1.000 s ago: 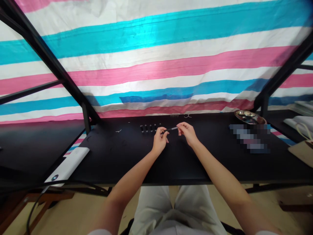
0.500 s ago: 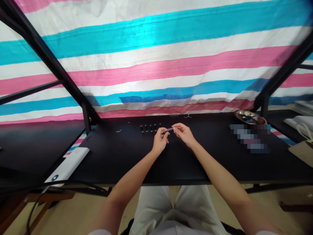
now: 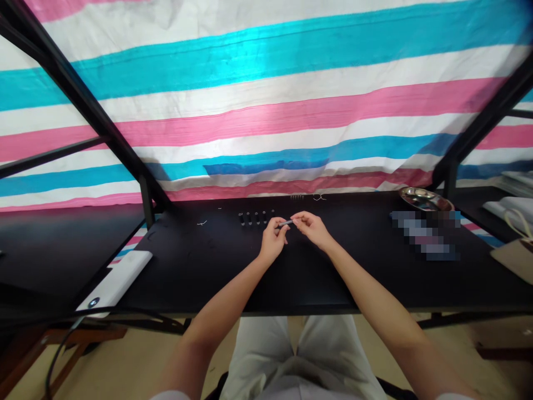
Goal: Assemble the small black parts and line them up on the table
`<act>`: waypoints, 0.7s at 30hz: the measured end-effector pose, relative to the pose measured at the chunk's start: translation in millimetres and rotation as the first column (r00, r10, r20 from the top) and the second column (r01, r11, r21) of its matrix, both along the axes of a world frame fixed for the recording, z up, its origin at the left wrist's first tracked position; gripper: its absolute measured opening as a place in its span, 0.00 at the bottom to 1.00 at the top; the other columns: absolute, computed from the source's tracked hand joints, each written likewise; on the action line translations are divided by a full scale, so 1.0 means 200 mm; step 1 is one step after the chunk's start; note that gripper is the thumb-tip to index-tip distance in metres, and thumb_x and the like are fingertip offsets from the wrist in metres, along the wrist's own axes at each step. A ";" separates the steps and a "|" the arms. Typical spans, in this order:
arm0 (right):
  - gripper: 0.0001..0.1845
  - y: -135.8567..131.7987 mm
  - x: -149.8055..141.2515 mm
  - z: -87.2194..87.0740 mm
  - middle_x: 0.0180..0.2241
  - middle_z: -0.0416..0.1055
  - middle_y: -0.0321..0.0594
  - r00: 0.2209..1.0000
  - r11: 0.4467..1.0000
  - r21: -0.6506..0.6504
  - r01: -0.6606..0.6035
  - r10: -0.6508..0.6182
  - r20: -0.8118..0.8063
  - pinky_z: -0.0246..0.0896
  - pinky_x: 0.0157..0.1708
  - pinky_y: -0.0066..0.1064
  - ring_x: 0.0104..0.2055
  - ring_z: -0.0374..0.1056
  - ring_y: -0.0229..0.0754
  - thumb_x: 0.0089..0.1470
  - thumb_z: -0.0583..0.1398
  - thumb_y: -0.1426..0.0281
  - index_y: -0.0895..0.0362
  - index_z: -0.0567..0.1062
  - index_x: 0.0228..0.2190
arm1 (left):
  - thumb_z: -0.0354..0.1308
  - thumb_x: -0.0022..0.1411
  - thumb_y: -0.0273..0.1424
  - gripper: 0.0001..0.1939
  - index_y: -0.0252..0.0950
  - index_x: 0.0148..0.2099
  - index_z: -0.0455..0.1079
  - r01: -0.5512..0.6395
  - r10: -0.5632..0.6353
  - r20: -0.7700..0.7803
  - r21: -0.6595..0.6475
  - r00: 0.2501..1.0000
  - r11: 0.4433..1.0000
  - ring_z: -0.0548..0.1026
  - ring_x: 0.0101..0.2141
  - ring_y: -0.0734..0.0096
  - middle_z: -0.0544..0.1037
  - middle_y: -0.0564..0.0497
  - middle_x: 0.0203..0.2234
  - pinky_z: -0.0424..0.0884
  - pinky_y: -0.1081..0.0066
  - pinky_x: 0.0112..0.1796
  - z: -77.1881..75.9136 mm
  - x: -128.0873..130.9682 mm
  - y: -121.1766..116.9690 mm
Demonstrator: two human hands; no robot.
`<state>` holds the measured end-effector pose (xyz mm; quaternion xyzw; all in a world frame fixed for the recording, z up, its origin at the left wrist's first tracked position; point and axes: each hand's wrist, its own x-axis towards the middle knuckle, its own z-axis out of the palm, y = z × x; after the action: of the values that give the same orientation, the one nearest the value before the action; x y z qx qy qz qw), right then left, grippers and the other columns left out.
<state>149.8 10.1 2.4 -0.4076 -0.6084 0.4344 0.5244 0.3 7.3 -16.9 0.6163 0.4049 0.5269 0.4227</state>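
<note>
Between my two hands a thin grey rod lies nearly level above the black table. My left hand is closed on its left end with thumb and fingers. At the right end, my right hand pinches the tip between thumb and fingertips. The rod is small and partly covered by fingers, so its exact kind is unclear. Just left of my hands, several short black cylinders with pale ends stand in a row on the table. A small round piece sits behind my left hand.
Several tiny pieces and a white string lie by the back edge of the table. A white power bank with a cable is at left. A shiny metal dish stands at back right, beside a blurred patch. Striped sheeting hangs behind.
My right hand has shifted slightly left, toward my left hand, and less of the rod shows between them. My left hand has stayed almost still.
</note>
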 end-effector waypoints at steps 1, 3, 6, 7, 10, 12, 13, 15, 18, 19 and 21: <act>0.16 0.00 0.00 0.00 0.23 0.67 0.34 1.000 1.000 0.010 -0.004 0.003 0.016 0.53 0.21 0.26 0.21 0.58 0.32 0.46 0.60 0.57 0.57 0.72 0.32 | 0.53 0.56 0.37 0.12 0.36 0.39 0.60 -0.002 0.002 -0.001 0.000 1.000 1.000 0.67 0.15 0.84 0.72 0.53 0.29 0.61 0.80 0.16 0.00 0.00 0.00; 0.16 0.00 0.01 0.00 0.23 0.68 0.34 0.999 1.000 0.030 -0.008 0.006 0.053 0.55 0.22 0.26 0.22 0.59 0.32 0.46 0.60 0.57 0.57 0.73 0.31 | 0.54 0.56 0.38 0.13 0.36 0.39 0.61 -0.008 0.008 -0.003 -0.005 1.000 1.000 0.66 0.15 0.85 0.72 0.53 0.28 0.61 0.81 0.16 0.00 0.00 0.00; 0.16 0.00 0.02 0.01 0.22 0.68 0.35 0.994 0.999 0.045 -0.019 0.014 0.110 0.55 0.22 0.27 0.22 0.60 0.33 0.46 0.59 0.57 0.56 0.73 0.31 | 0.55 0.55 0.39 0.14 0.35 0.40 0.62 -0.017 0.017 0.005 -0.009 1.000 1.000 0.65 0.14 0.86 0.70 0.55 0.27 0.61 0.81 0.15 0.00 0.00 -0.01; 0.16 0.00 0.02 0.01 0.22 0.68 0.35 0.992 0.999 0.045 -0.028 0.022 0.124 0.55 0.22 0.27 0.22 0.60 0.33 0.46 0.59 0.57 0.56 0.74 0.31 | 0.55 0.55 0.40 0.14 0.35 0.40 0.63 -0.019 0.019 0.009 -0.009 1.000 1.000 0.64 0.14 0.86 0.69 0.55 0.26 0.61 0.81 0.15 0.00 -0.01 -0.01; 0.15 -0.01 0.02 0.02 0.22 0.68 0.35 0.985 0.997 0.042 -0.064 0.056 0.161 0.56 0.23 0.27 0.22 0.60 0.33 0.46 0.59 0.58 0.57 0.74 0.31 | 0.56 0.54 0.40 0.15 0.35 0.40 0.64 -0.021 0.021 0.024 -0.004 0.999 1.000 0.63 0.14 0.86 0.67 0.57 0.25 0.61 0.82 0.14 0.01 -0.01 -0.01; 0.15 -0.01 0.03 0.03 0.22 0.69 0.35 0.980 0.996 0.034 -0.084 0.077 0.184 0.56 0.23 0.27 0.22 0.60 0.33 0.47 0.59 0.59 0.57 0.74 0.31 | 0.56 0.54 0.40 0.15 0.35 0.39 0.64 -0.014 0.014 0.029 0.006 0.999 1.000 0.63 0.14 0.87 0.65 0.57 0.25 0.61 0.82 0.14 0.01 -0.01 -0.02; 0.14 -0.01 0.03 0.03 0.22 0.68 0.35 0.977 0.995 0.030 -0.093 0.086 0.193 0.56 0.23 0.27 0.22 0.60 0.33 0.47 0.59 0.59 0.57 0.74 0.31 | 0.57 0.54 0.39 0.14 0.35 0.39 0.64 -0.009 0.008 0.031 0.011 0.999 1.000 0.63 0.14 0.87 0.65 0.57 0.25 0.61 0.82 0.14 0.01 -0.01 -0.02; 0.14 -0.01 0.04 0.02 0.21 0.68 0.34 0.974 0.994 0.020 -0.108 0.102 0.200 0.56 0.23 0.27 0.21 0.60 0.33 0.47 0.59 0.60 0.57 0.74 0.31 | 0.57 0.54 0.39 0.14 0.35 0.40 0.64 -0.002 0.001 0.036 0.020 0.999 1.000 0.64 0.14 0.87 0.65 0.57 0.24 0.60 0.82 0.14 0.02 -0.01 -0.02; 0.14 0.00 0.04 0.01 0.21 0.67 0.34 0.971 0.992 0.005 -0.128 0.124 0.205 0.55 0.22 0.27 0.21 0.59 0.33 0.47 0.59 0.59 0.57 0.74 0.30 | 0.56 0.54 0.38 0.15 0.36 0.41 0.62 0.013 -0.014 0.059 0.021 0.998 1.000 0.64 0.14 0.86 0.65 0.57 0.25 0.60 0.82 0.14 0.02 -0.01 -0.02; 0.14 0.00 0.04 0.01 0.21 0.67 0.33 0.969 0.991 0.002 -0.131 0.128 0.209 0.55 0.22 0.27 0.21 0.59 0.33 0.46 0.59 0.59 0.58 0.74 0.30 | 0.56 0.55 0.38 0.15 0.36 0.41 0.62 0.020 -0.021 0.067 0.018 0.998 1.000 0.64 0.14 0.86 0.65 0.57 0.25 0.60 0.82 0.14 0.01 -0.01 -0.02; 0.14 0.00 0.04 0.00 0.21 0.67 0.33 0.967 0.991 -0.001 -0.136 0.133 0.219 0.55 0.23 0.27 0.21 0.59 0.32 0.46 0.59 0.59 0.58 0.73 0.30 | 0.55 0.56 0.39 0.14 0.36 0.41 0.62 0.028 -0.028 0.074 0.005 0.997 1.000 0.64 0.14 0.86 0.66 0.57 0.25 0.60 0.82 0.14 0.01 -0.01 -0.02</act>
<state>157.1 9.8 2.9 -0.4071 -0.6917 0.4170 0.4265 -2.1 4.1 -14.1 0.6027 0.3793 0.5441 0.4437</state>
